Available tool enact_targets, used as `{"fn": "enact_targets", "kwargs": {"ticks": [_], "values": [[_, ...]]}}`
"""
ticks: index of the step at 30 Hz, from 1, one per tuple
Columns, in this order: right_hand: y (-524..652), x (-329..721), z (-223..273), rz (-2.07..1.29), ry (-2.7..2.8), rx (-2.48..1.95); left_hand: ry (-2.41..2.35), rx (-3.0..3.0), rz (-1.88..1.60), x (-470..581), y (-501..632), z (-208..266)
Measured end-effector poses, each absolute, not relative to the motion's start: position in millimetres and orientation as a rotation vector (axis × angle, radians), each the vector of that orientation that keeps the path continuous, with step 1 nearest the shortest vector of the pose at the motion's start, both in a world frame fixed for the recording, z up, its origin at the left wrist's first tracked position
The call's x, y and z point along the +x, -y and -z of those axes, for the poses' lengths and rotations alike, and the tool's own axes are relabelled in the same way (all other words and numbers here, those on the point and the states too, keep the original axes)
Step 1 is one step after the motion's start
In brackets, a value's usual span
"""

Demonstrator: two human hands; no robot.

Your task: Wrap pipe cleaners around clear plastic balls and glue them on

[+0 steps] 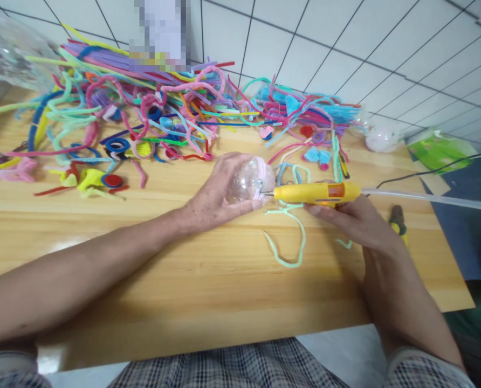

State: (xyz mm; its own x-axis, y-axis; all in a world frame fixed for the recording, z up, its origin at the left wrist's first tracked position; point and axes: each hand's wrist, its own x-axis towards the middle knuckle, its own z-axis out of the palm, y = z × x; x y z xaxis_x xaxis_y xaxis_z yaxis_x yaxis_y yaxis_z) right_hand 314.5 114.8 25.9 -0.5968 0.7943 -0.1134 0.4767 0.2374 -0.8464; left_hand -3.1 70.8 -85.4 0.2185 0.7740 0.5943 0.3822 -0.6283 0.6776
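Observation:
My left hand (220, 188) is closed round a clear plastic ball (244, 180) that has a pale pink pipe-cleaner band (260, 171) on its right side. In my right hand (349, 215) is a yellow hot glue gun (313, 193), held level with its nozzle pointing left. The nozzle tip meets the ball's right side at the band; whether it touches is too blurred to tell. A long translucent glue stick (422, 198) sticks out of the gun's back end. Below the gun, a bent mint-green pipe cleaner (303, 242) lies on the wooden table (192, 291).
Heaps of coloured pipe cleaners (143, 102) spread along the back by the tiled wall (305, 43). Yellow-and-black pliers (398, 221) lie at the right, near a green packet (438, 151) and another clear ball (382, 138). A dark cord (418, 173) crosses the right side.

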Motion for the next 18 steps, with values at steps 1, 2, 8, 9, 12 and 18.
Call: {"fn": "enact_targets", "kwargs": {"ticks": [1,2,8,9,12,18], "values": [[-115.1,315.4,-25.2,-1.295,2.183,-1.162,-1.072,2.112,-1.38,-3.3,-70.8,85.1],[-115.2,316.1,-24.6,-1.28,2.181,-1.156,-1.073,2.112,-1.377,-3.5,-70.8,84.9],[-114.3,315.5,-23.8,-1.199,2.166,-1.171,-1.057,2.122,-1.366,-4.9,-71.0,83.8],[-114.2,314.9,-24.2,-1.212,2.177,-1.159,-1.062,2.122,-1.357,-5.2,-70.9,83.5],[-113.9,313.7,-26.4,-1.217,2.204,-1.144,-1.079,2.12,-1.334,-5.6,-70.4,82.5],[-112.4,313.6,-28.2,-1.239,2.167,-1.148,-1.062,2.095,-1.373,-4.1,-70.2,82.5]]}}
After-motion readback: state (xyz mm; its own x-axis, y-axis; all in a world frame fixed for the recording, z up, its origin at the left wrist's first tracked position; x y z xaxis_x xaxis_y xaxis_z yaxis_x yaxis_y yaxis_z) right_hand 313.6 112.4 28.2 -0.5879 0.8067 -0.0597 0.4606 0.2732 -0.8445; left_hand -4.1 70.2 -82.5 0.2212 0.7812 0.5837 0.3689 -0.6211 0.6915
